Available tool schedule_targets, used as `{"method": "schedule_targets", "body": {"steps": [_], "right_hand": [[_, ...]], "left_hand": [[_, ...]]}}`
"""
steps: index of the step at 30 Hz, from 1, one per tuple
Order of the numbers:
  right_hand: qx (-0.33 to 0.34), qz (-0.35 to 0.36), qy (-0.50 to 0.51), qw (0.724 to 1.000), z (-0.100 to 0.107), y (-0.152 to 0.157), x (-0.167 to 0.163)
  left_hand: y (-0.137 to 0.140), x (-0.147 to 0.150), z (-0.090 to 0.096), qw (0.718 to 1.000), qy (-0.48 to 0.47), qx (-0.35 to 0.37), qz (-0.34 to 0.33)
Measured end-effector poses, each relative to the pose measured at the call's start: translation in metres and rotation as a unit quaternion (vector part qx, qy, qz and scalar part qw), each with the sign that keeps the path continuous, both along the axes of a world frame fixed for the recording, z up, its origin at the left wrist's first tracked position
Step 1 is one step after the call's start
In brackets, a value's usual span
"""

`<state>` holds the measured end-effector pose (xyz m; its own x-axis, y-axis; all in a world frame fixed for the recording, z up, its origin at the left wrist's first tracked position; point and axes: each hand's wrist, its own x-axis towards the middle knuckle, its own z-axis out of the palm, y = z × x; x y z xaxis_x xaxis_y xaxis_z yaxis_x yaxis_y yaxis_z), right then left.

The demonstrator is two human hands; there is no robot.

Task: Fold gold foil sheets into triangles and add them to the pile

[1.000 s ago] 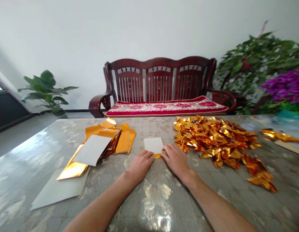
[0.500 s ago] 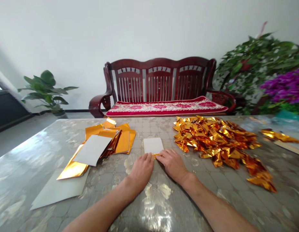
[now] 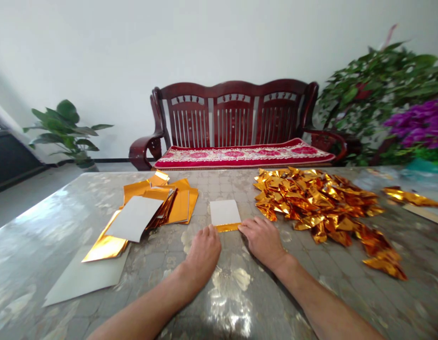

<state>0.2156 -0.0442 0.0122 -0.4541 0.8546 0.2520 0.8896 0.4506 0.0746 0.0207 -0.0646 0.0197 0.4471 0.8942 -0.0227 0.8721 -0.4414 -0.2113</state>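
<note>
A sheet of gold foil paper (image 3: 225,213) lies white side up on the table in front of me. Its near edge is folded over into a narrow shiny gold strip. At the left end of that strip, my left hand (image 3: 205,245) is closed with its fingertips on the paper. My right hand (image 3: 262,238) has its fingers closed at the strip's right end. The thumbs of both hands are mostly hidden.
Loose gold foil sheets (image 3: 185,203) lie in a stack to the left, with a white-backed sheet (image 3: 136,219) on top and a larger pale sheet (image 3: 88,276) nearer. Folded gold foil pieces (image 3: 311,200) are heaped to the right. Beyond the table (image 3: 162,302) stands a wooden bench (image 3: 233,113).
My hands have moved apart along the fold, left hand to the left and right hand to the right. More of the gold strip shows between them.
</note>
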Motion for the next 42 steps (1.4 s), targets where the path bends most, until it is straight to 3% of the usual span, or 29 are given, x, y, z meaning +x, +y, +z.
{"method": "schedule_targets", "body": {"steps": [10, 20, 28, 33, 37, 42], "right_hand": [[0.016, -0.026, 0.031, 0.999, -0.002, 0.005, -0.002], [0.037, -0.052, 0.121, 0.991, -0.011, 0.014, -0.001], [0.018, -0.064, 0.138, 0.988, -0.012, 0.014, -0.009], [-0.008, -0.009, 0.153, 0.988, -0.014, 0.016, -0.008], [-0.032, 0.038, 0.181, 0.982, -0.015, 0.02, -0.006], [-0.022, 0.021, 0.19, 0.981, -0.018, 0.023, -0.006]], "left_hand": [[0.0, -0.004, 0.0, 1.0, -0.028, -0.008, 0.005], [-0.002, -0.008, -0.011, 0.99, -0.113, 0.028, -0.074], [-0.002, 0.001, -0.022, 0.962, -0.235, 0.015, -0.142], [0.015, -0.006, -0.02, 0.933, -0.349, 0.062, -0.061], [0.029, -0.009, -0.018, 0.948, -0.307, 0.079, 0.021], [0.034, -0.01, -0.017, 0.965, -0.244, 0.05, 0.085]]}}
